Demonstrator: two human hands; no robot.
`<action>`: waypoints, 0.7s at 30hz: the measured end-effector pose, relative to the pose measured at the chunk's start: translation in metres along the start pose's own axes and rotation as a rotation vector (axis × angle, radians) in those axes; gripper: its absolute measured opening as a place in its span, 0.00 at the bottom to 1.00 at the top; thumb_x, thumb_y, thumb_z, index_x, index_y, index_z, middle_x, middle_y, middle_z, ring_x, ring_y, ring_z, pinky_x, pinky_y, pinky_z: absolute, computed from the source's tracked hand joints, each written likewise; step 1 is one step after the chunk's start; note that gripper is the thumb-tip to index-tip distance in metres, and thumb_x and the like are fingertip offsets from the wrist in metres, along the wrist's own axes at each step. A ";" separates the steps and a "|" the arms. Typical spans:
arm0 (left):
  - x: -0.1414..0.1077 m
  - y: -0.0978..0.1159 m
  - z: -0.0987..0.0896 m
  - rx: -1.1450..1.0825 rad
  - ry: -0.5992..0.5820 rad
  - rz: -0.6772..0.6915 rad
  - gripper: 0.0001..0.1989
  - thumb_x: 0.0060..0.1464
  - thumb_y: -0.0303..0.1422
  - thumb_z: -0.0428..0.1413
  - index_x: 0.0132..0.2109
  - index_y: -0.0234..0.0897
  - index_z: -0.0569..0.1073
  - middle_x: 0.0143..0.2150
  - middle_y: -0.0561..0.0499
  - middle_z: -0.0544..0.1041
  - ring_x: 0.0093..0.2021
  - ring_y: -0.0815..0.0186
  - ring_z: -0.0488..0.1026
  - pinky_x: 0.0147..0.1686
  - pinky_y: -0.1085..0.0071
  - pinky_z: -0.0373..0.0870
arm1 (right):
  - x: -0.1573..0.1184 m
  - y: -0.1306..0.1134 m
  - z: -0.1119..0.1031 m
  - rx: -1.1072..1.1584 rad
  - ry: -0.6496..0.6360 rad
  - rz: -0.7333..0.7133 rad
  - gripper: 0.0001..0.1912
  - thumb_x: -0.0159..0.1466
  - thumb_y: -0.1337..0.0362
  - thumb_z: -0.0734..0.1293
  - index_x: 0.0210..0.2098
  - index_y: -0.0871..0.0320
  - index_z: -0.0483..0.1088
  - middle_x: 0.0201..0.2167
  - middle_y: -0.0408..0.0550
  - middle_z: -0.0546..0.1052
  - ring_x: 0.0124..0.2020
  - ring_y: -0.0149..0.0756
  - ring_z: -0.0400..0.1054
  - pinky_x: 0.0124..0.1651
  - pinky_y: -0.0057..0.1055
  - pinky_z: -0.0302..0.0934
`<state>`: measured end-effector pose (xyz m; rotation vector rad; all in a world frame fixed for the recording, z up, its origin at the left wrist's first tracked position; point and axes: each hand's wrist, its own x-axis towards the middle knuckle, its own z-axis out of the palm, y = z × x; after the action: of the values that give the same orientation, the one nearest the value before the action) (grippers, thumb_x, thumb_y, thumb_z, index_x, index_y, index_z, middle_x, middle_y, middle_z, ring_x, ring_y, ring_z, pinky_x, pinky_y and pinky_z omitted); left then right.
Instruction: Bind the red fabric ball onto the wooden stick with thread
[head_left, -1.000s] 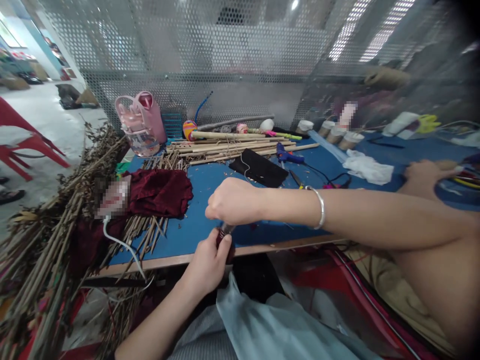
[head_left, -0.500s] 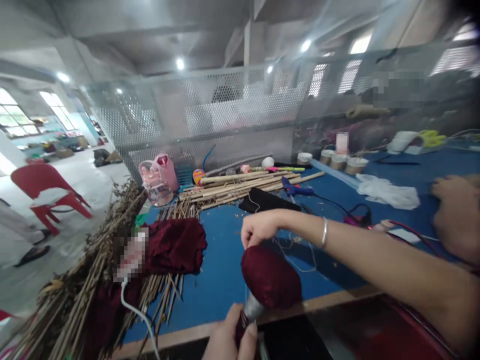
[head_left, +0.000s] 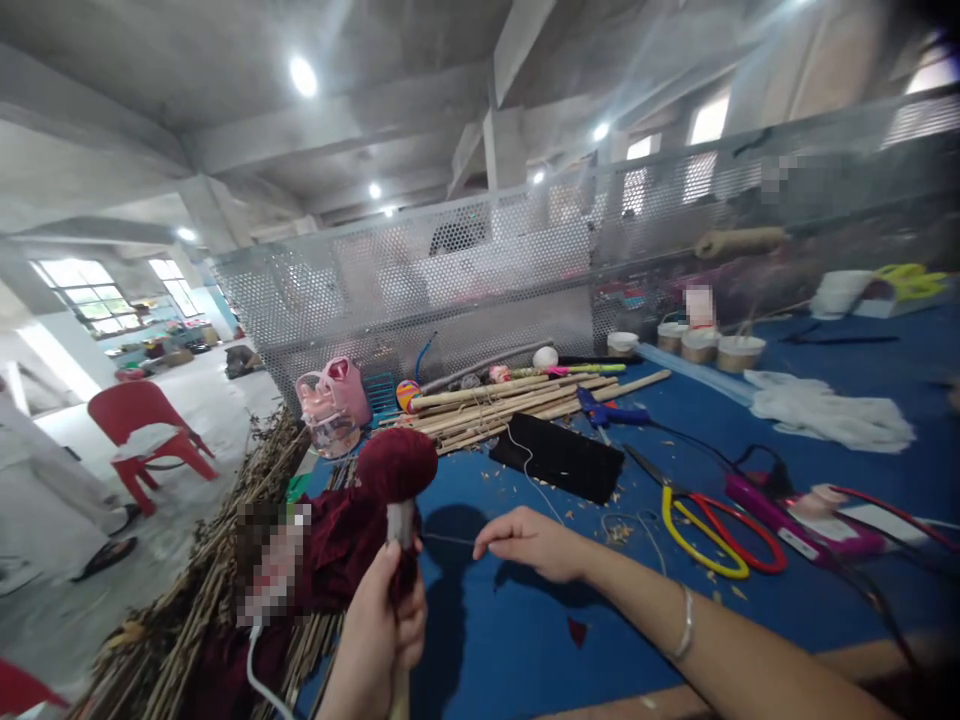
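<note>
My left hand (head_left: 390, 610) is closed round the handle of a mallet-like stick, held upright, whose rounded head (head_left: 397, 465) is covered in dark red cloth. Below the head, its neck (head_left: 400, 522) is wrapped in something grey. A thin thread (head_left: 448, 540) runs taut from the neck to my right hand (head_left: 532, 542), where thumb and finger pinch it. Crumpled dark red cloth (head_left: 337, 550) lies just left of my left hand. Right of my right hand rest scissors (head_left: 712, 535) with one yellow and one red handle.
Behind my hands lie a black cloth (head_left: 559, 458), wooden sticks (head_left: 480, 410) and a blue glue gun (head_left: 611, 410). Dried stalks (head_left: 180, 570) heap along the left edge. A pink container (head_left: 334, 405), white plastic (head_left: 832, 410) and paper cups (head_left: 697, 345) stand farther back, before a perforated metal screen (head_left: 420, 280).
The red-headed stick has moved left and up with my left hand and is now more upright. My right hand has drawn away to its right, with the thread stretched sideways. The view has shifted.
</note>
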<state>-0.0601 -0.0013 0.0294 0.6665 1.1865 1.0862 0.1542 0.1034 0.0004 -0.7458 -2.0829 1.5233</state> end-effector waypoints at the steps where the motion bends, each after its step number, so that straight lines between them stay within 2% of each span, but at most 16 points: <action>1: 0.010 0.008 0.004 -0.114 -0.018 -0.014 0.24 0.48 0.55 0.51 0.43 0.43 0.62 0.16 0.65 0.48 0.12 0.79 0.40 0.11 0.81 0.37 | -0.002 -0.003 -0.002 0.023 0.019 -0.014 0.17 0.59 0.54 0.62 0.35 0.60 0.75 0.16 0.38 0.56 0.19 0.24 0.45 0.22 0.25 0.40; 4: 0.036 0.022 0.018 -0.273 -0.157 -0.095 0.18 0.49 0.50 0.52 0.38 0.41 0.62 0.16 0.65 0.43 0.13 0.79 0.34 0.10 0.82 0.33 | -0.009 -0.015 -0.002 0.119 0.125 -0.061 0.19 0.59 0.51 0.63 0.33 0.61 0.73 0.14 0.37 0.53 0.18 0.23 0.42 0.22 0.25 0.37; 8: 0.062 0.023 0.035 -0.253 -0.247 -0.207 0.16 0.50 0.47 0.53 0.36 0.40 0.64 0.17 0.65 0.41 0.12 0.79 0.35 0.09 0.83 0.33 | -0.018 -0.028 0.000 0.266 0.192 -0.098 0.21 0.56 0.48 0.64 0.30 0.62 0.70 0.12 0.35 0.51 0.16 0.22 0.41 0.21 0.26 0.35; 11: 0.075 0.026 0.042 -0.250 -0.312 -0.228 0.15 0.50 0.45 0.54 0.40 0.41 0.66 0.17 0.64 0.41 0.12 0.79 0.36 0.09 0.84 0.33 | -0.020 -0.023 -0.015 0.312 0.248 -0.098 0.21 0.56 0.47 0.64 0.31 0.62 0.69 0.12 0.34 0.51 0.15 0.22 0.41 0.20 0.25 0.35; 13: 0.082 0.033 0.045 -0.292 -0.367 -0.240 0.13 0.52 0.43 0.54 0.41 0.41 0.66 0.18 0.64 0.41 0.12 0.79 0.36 0.10 0.84 0.33 | -0.018 -0.014 -0.033 0.268 0.325 -0.087 0.21 0.57 0.48 0.62 0.33 0.62 0.70 0.12 0.34 0.51 0.15 0.22 0.41 0.20 0.24 0.36; 16: 0.090 0.041 0.048 -0.310 -0.359 -0.222 0.11 0.54 0.42 0.52 0.40 0.40 0.66 0.19 0.63 0.40 0.13 0.80 0.36 0.10 0.85 0.32 | -0.016 -0.001 -0.060 -0.051 0.399 0.033 0.18 0.58 0.52 0.62 0.33 0.62 0.71 0.14 0.37 0.59 0.16 0.24 0.48 0.23 0.25 0.46; 17: 0.091 0.042 0.048 -0.280 -0.335 -0.213 0.12 0.53 0.42 0.52 0.40 0.40 0.65 0.19 0.64 0.41 0.13 0.80 0.36 0.10 0.85 0.32 | -0.015 0.003 -0.066 -0.188 0.433 0.082 0.18 0.58 0.53 0.62 0.33 0.62 0.72 0.18 0.41 0.65 0.19 0.26 0.55 0.27 0.27 0.52; 19: 0.089 0.036 0.050 -0.173 -0.273 -0.187 0.14 0.52 0.45 0.53 0.39 0.40 0.64 0.18 0.64 0.42 0.13 0.80 0.36 0.10 0.84 0.33 | -0.014 0.006 -0.067 -0.372 0.556 0.100 0.22 0.57 0.51 0.63 0.42 0.62 0.72 0.35 0.52 0.74 0.35 0.38 0.67 0.41 0.36 0.60; 20: 0.086 0.031 0.051 -0.101 -0.240 -0.172 0.16 0.51 0.47 0.53 0.38 0.40 0.64 0.17 0.65 0.43 0.13 0.80 0.36 0.10 0.84 0.34 | -0.012 0.007 -0.063 -0.387 0.612 0.060 0.27 0.57 0.48 0.63 0.49 0.61 0.69 0.46 0.57 0.72 0.46 0.44 0.66 0.50 0.41 0.57; 21: 0.082 0.026 0.052 -0.032 -0.215 -0.150 0.17 0.50 0.48 0.53 0.37 0.40 0.63 0.17 0.65 0.45 0.13 0.79 0.36 0.10 0.84 0.34 | -0.011 0.007 -0.056 -0.342 0.639 -0.010 0.33 0.57 0.46 0.62 0.55 0.61 0.64 0.55 0.59 0.66 0.55 0.47 0.60 0.57 0.44 0.51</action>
<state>-0.0184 0.0899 0.0347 0.6422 1.0149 0.8830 0.1994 0.1382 0.0099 -1.1605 -1.8409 0.7691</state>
